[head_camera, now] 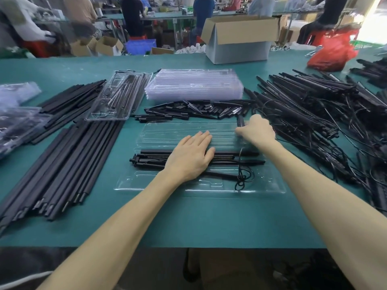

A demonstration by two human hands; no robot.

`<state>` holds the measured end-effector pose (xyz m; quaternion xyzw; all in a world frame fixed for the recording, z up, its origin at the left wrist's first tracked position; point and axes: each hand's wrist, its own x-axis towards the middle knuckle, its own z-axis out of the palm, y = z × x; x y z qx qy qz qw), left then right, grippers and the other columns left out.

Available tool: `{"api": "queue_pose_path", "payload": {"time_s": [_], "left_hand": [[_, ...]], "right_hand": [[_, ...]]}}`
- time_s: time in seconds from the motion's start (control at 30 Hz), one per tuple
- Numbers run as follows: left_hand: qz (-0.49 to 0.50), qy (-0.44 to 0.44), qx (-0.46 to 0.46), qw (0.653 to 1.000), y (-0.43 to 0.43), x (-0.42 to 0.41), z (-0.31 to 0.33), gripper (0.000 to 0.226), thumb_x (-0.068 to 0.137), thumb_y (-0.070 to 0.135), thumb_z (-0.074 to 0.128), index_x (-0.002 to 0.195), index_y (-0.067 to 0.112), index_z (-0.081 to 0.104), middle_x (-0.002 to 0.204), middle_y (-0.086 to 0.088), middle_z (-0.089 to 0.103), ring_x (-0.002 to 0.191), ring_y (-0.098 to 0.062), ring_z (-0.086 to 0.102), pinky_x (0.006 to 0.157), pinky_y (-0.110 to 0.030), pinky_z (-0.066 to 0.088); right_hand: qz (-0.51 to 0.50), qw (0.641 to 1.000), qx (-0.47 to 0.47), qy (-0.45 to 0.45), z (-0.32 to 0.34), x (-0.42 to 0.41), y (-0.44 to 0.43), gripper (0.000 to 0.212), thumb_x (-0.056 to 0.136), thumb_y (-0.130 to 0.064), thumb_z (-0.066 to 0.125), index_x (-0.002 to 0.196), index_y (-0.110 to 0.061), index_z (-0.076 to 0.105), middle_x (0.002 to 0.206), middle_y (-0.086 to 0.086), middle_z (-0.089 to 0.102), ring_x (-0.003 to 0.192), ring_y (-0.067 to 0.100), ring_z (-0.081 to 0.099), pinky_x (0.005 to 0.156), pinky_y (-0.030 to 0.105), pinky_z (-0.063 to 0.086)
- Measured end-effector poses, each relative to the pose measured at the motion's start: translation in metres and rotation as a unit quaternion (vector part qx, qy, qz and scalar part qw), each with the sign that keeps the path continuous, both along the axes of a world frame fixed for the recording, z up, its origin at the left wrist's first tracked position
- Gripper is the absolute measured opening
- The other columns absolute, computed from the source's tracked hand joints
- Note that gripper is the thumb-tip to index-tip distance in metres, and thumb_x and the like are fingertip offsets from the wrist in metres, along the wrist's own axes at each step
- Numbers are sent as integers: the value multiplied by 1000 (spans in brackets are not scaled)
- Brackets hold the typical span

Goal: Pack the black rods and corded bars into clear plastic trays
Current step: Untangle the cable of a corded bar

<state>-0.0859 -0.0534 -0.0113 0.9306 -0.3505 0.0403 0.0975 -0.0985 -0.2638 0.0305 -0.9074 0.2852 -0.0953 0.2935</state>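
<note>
Left hand [191, 155] atop rods [150, 152] in tray [209, 187]

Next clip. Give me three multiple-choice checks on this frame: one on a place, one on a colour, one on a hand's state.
1. Where is the stack of empty trays?
A) beyond the short black pieces
B) on the floor
C) in the person's lap

2. What colour is the bag at far right?
A) blue
B) red
C) white

3. What is the left hand doing?
A) gripping a cord
B) raised in the air
C) lying flat on rods in the near tray

Answers:
1 A, the stack lies just behind the pile of pieces.
2 B, it is plainly red.
3 C, its fingers lie straight across the rods.
</note>
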Motion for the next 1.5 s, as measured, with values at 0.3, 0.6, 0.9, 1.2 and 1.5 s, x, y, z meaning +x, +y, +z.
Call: {"api": "queue_pose_path", "payload": {"time_s": [0.3, 0.6, 0.9, 1.2, 1.5], "left_hand": [[-2, 6, 1, 1000, 0, 0, 1, 58, 107, 47, 20, 160, 23, 22, 168, 8, 15, 154, -9, 8, 126, -35, 5], [44, 62, -10, 997, 1, -3, 9, 45, 103, 36, 36, 140, 14, 49, 147, -12, 51, 135, -30, 46, 111, -40, 33], [-24, 178, -295, 939, 17, 9, 15, 34, 92, -1, 59, 120, 12, 73, 132, -1, 67, 133, -10, 53, 119, -34, 34], [-86, 118, -221, 964, 36, 2, 24, 33, 92, -11, 52, 112, 5, 73, 129, -5, 68, 126, -15, 60, 115, -24, 37], [-81, 172, 2, 982, 93, -18, 37, 60, 104, 20, 52, 159, 19, 25, 166, 9, 13, 152, -3, 6, 122, -17, 1]], "right_hand": [[155, 912, 270, -268, 93, -52, 28, 22, 91, -4, 69, 113, -2, 64, 106, 17, 72, 80, 16, 70, 76, 24, 57], [323, 929, 70, -165, 47, -86, 93, 17, 94, 0, 59, 102, -5, 73, 89, 5, 73, 76, 14, 62, 80, 28, 48], [263, 953, 66, -132, -20, -103, 62, 25, 95, -6, 63, 116, -15, 73, 90, -3, 54, 83, 7, 54, 78, 3, 33], [272, 957, 37, -98, -26, -97, 65, 23, 99, -14, 60, 119, -15, 72, 97, 0, 56, 92, 14, 52, 78, 17, 31], [263, 957, 56, -109, -29, -96, 66, 22, 99, -15, 61, 118, -15, 72, 100, 1, 59, 95, 15, 55, 81, 18, 33]]}}
